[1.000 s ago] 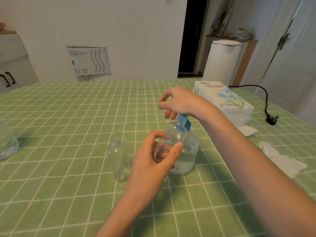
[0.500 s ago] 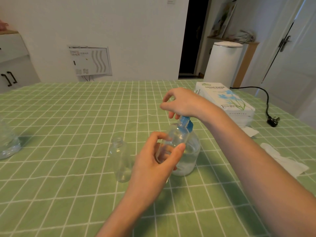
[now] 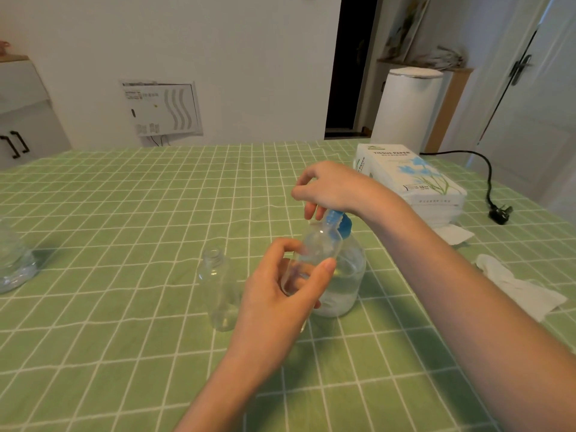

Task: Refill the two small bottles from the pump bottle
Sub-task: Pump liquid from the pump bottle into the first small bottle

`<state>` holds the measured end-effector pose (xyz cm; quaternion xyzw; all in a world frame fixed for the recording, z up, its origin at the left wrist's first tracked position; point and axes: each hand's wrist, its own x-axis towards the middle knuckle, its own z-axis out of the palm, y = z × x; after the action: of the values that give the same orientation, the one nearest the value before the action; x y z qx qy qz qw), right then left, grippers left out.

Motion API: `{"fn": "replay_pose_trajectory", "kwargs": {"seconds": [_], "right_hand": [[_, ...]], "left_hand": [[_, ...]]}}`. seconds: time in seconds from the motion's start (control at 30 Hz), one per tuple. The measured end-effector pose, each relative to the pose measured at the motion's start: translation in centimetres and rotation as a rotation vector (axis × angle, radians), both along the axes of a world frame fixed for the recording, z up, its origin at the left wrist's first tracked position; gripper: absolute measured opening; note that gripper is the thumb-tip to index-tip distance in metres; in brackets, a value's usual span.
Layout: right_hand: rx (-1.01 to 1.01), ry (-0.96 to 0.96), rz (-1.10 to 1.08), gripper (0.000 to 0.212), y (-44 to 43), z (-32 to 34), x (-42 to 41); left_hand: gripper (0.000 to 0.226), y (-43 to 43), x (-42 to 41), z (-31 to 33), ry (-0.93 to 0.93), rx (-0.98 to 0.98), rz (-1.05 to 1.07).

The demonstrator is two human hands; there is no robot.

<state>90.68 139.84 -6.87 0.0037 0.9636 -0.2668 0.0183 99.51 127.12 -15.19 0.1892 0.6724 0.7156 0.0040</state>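
A clear pump bottle (image 3: 346,275) with a blue pump head (image 3: 338,221) stands mid-table, partly filled with clear liquid. My right hand (image 3: 330,190) rests on top of the pump head, palm down, fingers loosely curved over it. My left hand (image 3: 280,294) grips a small clear bottle (image 3: 318,247), held tilted with its mouth up under the blue spout. A second small clear bottle (image 3: 218,288), uncapped, stands upright just left of my left hand.
A white tissue pack (image 3: 411,179) lies at the back right, with loose white tissues (image 3: 523,288) on the green checked tablecloth (image 3: 124,213) nearby. A black power cord and plug (image 3: 498,213) lie at the right edge. A clear plastic object (image 3: 12,260) sits at the far left.
My right hand has stayed on the pump head and my left keeps the small bottle under the spout; only the view has shifted slightly.
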Motion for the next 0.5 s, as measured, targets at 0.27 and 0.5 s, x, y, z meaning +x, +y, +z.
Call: {"fn": "replay_pose_trajectory", "kwargs": {"seconds": [0.27, 0.5], "right_hand": [[0.05, 0.033, 0.012, 0.035, 0.2, 0.7, 0.1], [0.011, 0.035, 0.015, 0.035, 0.1, 0.6, 0.0]], "left_hand": [[0.036, -0.1, -0.1, 0.0, 0.014, -0.032, -0.011], [0.034, 0.0, -0.2, 0.0, 0.015, -0.037, 0.004]]}}
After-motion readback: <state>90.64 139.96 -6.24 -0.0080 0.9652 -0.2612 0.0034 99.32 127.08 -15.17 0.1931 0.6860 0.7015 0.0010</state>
